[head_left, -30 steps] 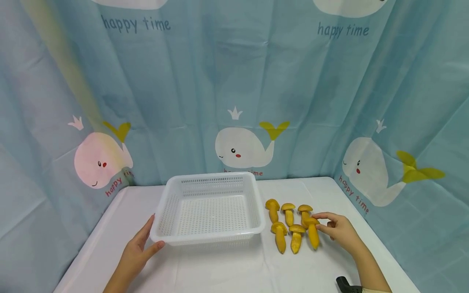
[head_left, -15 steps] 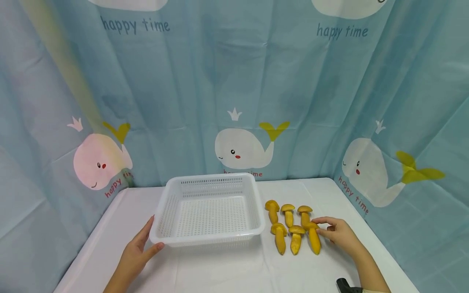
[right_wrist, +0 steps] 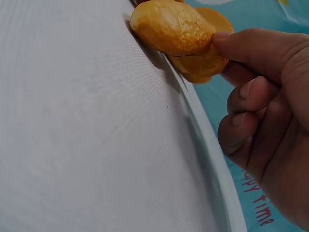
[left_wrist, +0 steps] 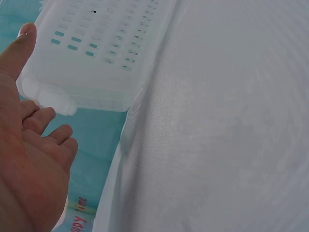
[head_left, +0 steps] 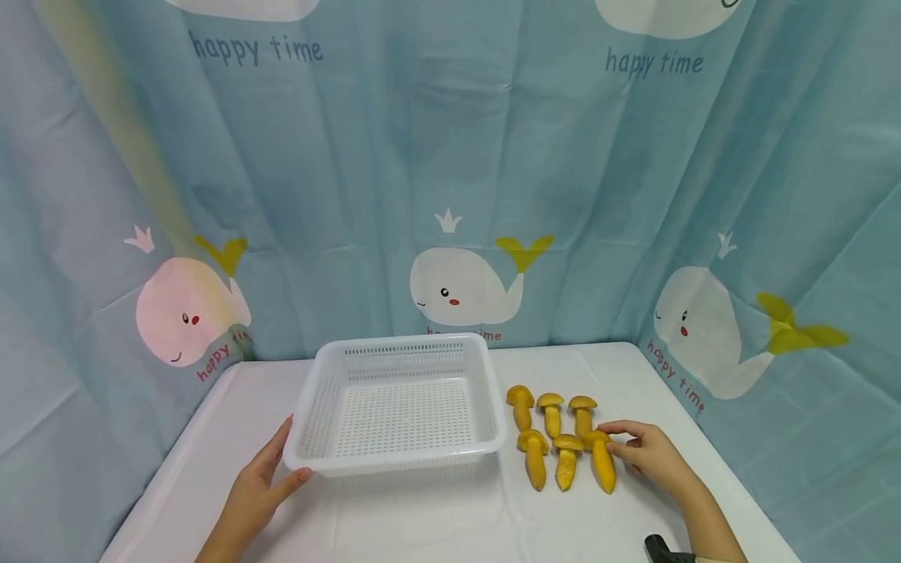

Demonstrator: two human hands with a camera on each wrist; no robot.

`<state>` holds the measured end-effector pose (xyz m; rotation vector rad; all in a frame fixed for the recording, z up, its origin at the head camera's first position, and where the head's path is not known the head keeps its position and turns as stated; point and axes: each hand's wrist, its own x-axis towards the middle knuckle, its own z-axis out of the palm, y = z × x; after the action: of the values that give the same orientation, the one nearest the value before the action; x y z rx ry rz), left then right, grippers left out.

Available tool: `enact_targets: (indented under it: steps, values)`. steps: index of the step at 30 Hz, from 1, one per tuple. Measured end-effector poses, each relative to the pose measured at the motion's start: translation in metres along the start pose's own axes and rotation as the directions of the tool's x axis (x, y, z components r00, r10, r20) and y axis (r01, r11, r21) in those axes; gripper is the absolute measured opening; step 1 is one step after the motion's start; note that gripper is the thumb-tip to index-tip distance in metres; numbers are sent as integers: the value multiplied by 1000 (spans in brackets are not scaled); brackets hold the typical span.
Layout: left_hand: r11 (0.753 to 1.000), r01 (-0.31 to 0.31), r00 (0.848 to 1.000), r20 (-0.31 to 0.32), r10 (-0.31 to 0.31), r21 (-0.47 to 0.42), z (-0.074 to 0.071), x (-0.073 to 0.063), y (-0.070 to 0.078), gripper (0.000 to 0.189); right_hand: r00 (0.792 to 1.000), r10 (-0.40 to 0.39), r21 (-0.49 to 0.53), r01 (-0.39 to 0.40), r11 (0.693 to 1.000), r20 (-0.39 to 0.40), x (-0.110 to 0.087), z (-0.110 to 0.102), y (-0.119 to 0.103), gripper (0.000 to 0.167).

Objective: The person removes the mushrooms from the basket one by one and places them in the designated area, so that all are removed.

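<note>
My left hand (head_left: 253, 485) is at the near left corner of a white perforated plastic basket (head_left: 401, 461). Its thumb touches the front rim, and the fingers lie fairly straight along the left side. With thumb and forefinger my right hand (head_left: 651, 453) pinches a yellow-brown mushroom (head_left: 603, 465) close to its cap; the other fingers are curled in toward the palm. This mushroom (right_wrist: 169, 29) lies at the right end of the front row. Beside it are a middle mushroom (head_left: 566, 465) and a left one (head_left: 535, 461). All their stems point toward me.
Behind them is a row of three more mushrooms (head_left: 551, 414), to the right of the basket. The white table (head_left: 415, 524) is enclosed by blue curtains (head_left: 366, 195) printed with whales. A black strap (head_left: 665, 550) is on my right wrist.
My right hand has drawn the pinched mushroom slightly toward me and to the right, off the back-row mushroom it overlapped. My left hand and the basket have stayed put.
</note>
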<state>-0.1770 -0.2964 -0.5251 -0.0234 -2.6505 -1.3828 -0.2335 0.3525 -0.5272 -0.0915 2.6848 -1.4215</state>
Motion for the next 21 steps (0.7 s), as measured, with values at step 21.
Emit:
enact_targets:
  steps: [21]
  values:
    - [1000,16,1000,21,-16,12,-1,0,4,91,999,-11,26,10,1000,45,1,0,2,41]
